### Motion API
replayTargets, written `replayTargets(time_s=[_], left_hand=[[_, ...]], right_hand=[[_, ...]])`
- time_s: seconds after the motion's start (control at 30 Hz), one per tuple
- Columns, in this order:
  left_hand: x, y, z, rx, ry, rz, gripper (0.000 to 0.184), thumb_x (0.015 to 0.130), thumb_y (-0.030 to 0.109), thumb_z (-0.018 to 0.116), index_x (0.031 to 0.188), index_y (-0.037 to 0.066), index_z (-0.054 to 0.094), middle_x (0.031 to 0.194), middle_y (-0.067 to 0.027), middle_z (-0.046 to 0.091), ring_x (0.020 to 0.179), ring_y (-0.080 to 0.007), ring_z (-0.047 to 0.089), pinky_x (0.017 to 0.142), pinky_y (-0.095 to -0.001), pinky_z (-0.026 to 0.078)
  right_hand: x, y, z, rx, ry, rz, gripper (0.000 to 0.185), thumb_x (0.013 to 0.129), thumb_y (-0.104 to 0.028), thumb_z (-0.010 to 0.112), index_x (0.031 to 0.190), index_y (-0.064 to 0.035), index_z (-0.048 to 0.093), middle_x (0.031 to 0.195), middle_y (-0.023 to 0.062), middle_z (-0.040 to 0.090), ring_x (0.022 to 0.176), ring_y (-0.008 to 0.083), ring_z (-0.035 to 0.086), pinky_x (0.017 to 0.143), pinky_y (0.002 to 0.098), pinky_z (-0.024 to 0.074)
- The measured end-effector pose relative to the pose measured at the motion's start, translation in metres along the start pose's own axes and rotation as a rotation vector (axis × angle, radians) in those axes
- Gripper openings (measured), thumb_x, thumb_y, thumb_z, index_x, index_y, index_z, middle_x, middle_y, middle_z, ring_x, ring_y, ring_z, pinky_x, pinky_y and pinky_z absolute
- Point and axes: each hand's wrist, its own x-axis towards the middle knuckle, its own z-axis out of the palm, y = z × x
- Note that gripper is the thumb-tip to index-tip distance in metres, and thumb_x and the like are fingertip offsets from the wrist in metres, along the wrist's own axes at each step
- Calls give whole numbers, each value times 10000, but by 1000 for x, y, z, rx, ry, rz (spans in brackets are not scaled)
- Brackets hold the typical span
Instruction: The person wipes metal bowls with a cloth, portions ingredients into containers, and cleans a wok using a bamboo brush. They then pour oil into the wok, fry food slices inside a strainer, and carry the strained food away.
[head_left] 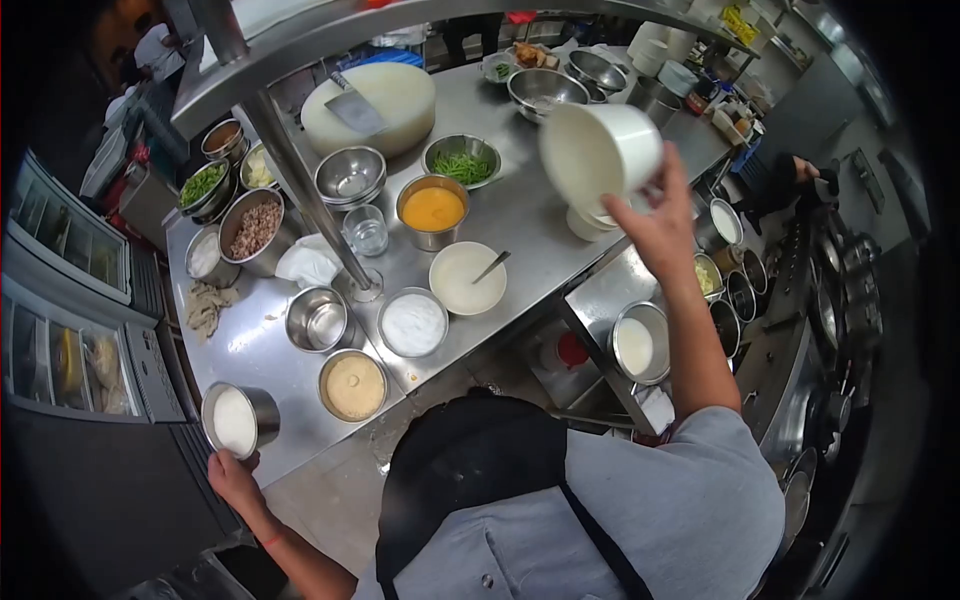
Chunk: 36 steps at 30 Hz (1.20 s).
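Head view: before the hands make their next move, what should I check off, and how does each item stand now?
1. Left hand in contact with the metal pot: ok.
2. White contents within that pot's rim: ok.
3. Pot's weight borne by the steel counter: cannot tell.
4. Right hand gripping the white tub: ok, though the tub is blurred.
5. White tub upright: not ok, it is tilted.
6. Cleaver away from both hands: ok, it lies on the round block.
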Motion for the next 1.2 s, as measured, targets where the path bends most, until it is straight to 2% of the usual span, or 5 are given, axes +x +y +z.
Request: replayTargets(time_s=[0.17,0.33,0.5,0.7,1.2], left_hand=[[-12,31,18,-7,-8,-34,231,913,132,427,894,-54,563,809,-102,611,610,-161,614,511,-296,556],[-8,36,24,63,-70,7,243,919,138,430,877,-60,564,796,-115,609,583,-155,602,494,-290,555],[-42,81,49,75,-129,48,234,922,133,440,830,-42,565,760,-78,599,608,-124,575,498,-263,508],[-106,137,149,189,-605,289,199,893,118,497,734,-1,510,645,8,503,578,-61,424,494,-239,362],[-206,82,519,59,-1047,140,333,936,246,523,916,-83,576,809,-139,630,693,-231,651,591,-332,522]], right_hand=[[-50,23,-14,-551,498,-605,808,650,-109,812,1317,49,384,1233,170,424,1175,356,411,1001,483,358],[-137,143,46,-584,-389,-348,693,603,-48,730,1251,-97,489,1156,136,459,1124,331,471,1094,590,238],[-66,91,-14,-558,422,-565,818,651,-89,785,1349,-35,361,1231,162,434,1218,344,413,1112,564,215],[-7,136,-28,865,181,706,441,866,-165,627,1225,4,435,1078,137,522,918,223,549,809,389,521],[-85,115,-42,918,-24,860,584,917,-275,582,1370,-38,300,1238,181,528,1085,304,585,837,462,539]])
